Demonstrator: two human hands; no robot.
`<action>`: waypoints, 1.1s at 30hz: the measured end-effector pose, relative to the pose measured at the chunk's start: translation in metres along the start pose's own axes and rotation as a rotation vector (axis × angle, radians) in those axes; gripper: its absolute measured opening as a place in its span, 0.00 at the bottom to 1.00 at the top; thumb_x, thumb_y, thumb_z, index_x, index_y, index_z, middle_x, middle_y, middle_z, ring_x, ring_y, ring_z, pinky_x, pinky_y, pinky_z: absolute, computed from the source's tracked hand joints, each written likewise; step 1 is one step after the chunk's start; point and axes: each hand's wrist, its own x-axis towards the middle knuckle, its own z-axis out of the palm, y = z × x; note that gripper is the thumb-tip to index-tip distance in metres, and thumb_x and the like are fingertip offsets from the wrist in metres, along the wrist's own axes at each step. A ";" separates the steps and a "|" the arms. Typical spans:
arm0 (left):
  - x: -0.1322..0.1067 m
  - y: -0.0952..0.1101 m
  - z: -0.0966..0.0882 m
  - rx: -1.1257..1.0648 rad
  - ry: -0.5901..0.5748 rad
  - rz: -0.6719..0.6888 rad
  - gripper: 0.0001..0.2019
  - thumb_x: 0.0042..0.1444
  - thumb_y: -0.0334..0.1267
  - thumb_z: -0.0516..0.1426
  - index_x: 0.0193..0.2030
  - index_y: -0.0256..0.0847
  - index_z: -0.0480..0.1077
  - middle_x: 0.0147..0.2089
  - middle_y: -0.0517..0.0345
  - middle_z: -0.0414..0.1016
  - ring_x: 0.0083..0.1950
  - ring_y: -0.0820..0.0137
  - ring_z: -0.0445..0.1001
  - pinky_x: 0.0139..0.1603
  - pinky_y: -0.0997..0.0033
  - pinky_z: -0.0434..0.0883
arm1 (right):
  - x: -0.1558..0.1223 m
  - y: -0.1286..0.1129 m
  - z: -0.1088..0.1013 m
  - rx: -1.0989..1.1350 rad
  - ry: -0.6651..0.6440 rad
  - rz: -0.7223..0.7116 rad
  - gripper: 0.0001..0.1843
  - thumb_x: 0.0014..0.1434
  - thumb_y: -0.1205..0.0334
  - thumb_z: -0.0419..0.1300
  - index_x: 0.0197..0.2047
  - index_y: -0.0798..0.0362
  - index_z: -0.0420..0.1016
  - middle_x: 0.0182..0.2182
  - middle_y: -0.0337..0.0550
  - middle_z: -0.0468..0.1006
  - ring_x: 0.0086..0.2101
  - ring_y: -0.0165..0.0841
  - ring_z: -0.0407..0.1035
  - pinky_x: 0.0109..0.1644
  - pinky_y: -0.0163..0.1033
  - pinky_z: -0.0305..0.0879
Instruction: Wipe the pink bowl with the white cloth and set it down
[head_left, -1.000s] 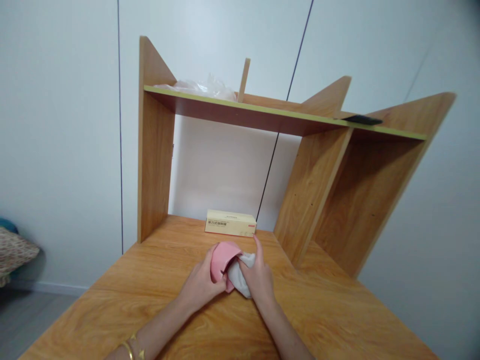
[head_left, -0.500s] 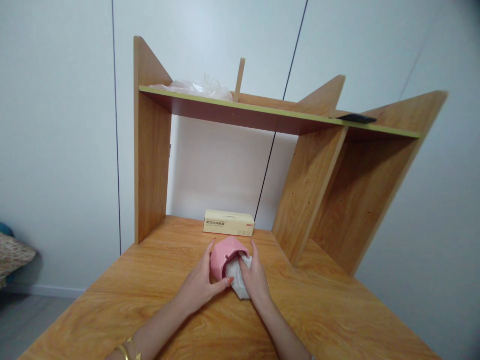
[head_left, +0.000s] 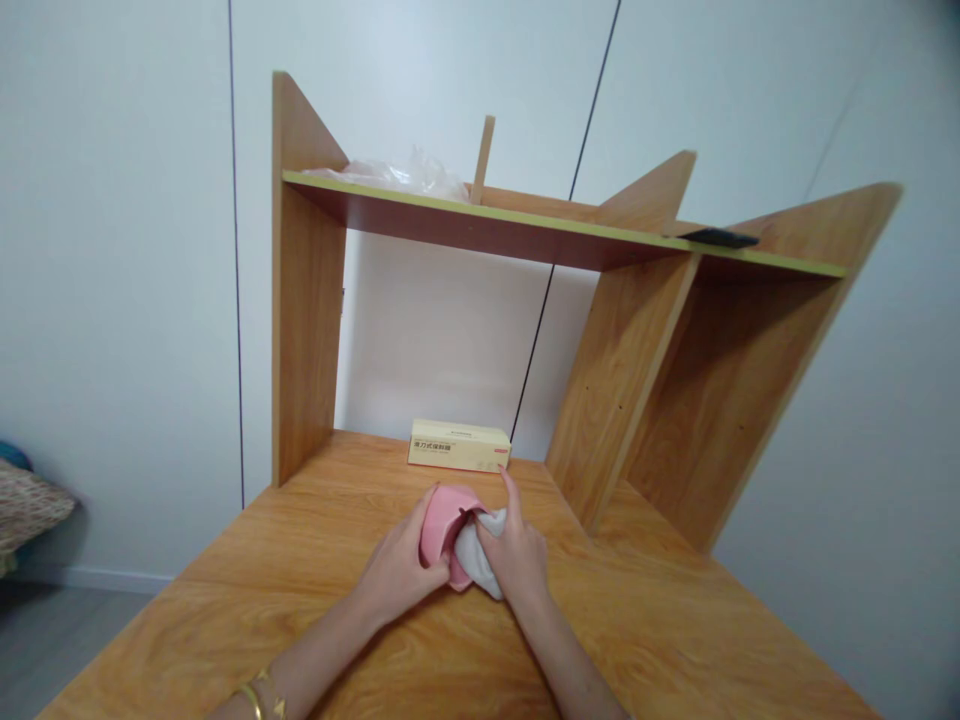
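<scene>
A small pink bowl (head_left: pixel 439 520) is tipped on its side just above the wooden desk (head_left: pixel 300 600). My left hand (head_left: pixel 397 575) wraps round its outside and holds it. My right hand (head_left: pixel 514 560) presses a crumpled white cloth (head_left: pixel 472 555) into the bowl's open side, fingers closed on the cloth with the forefinger raised. Both hands meet at the desk's middle, a short way in front of a long beige box (head_left: pixel 459 445).
A wooden shelf unit (head_left: pixel 307 330) stands on the back of the desk, with a clear plastic bag (head_left: pixel 397 175) and a dark flat object (head_left: pixel 720 238) on its top board. White wall panels lie behind. A patterned cushion (head_left: pixel 26 500) shows at far left.
The pink bowl has been turned back and forth in my left hand while the cloth in my right hand shifted against its opening. Both hands stay at the same spot.
</scene>
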 end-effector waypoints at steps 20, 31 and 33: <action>-0.001 0.004 0.003 -0.102 0.000 -0.019 0.34 0.48 0.40 0.55 0.61 0.37 0.46 0.56 0.45 0.63 0.53 0.62 0.66 0.52 0.63 0.63 | -0.002 0.002 0.015 0.408 0.032 0.018 0.35 0.54 0.60 0.50 0.63 0.57 0.43 0.36 0.49 0.76 0.34 0.37 0.71 0.34 0.36 0.62; -0.002 0.017 -0.008 0.206 -0.061 -0.107 0.37 0.42 0.36 0.55 0.62 0.40 0.51 0.49 0.47 0.71 0.45 0.54 0.71 0.45 0.59 0.65 | -0.001 -0.002 -0.001 0.085 0.007 -0.167 0.38 0.53 0.64 0.51 0.64 0.54 0.39 0.32 0.45 0.75 0.34 0.38 0.70 0.36 0.37 0.60; -0.002 0.017 -0.008 0.187 -0.054 -0.093 0.36 0.45 0.40 0.55 0.63 0.40 0.50 0.49 0.46 0.71 0.46 0.54 0.70 0.46 0.58 0.64 | -0.002 0.000 0.003 0.123 -0.017 -0.130 0.37 0.53 0.64 0.49 0.64 0.55 0.39 0.28 0.43 0.75 0.30 0.37 0.70 0.33 0.37 0.60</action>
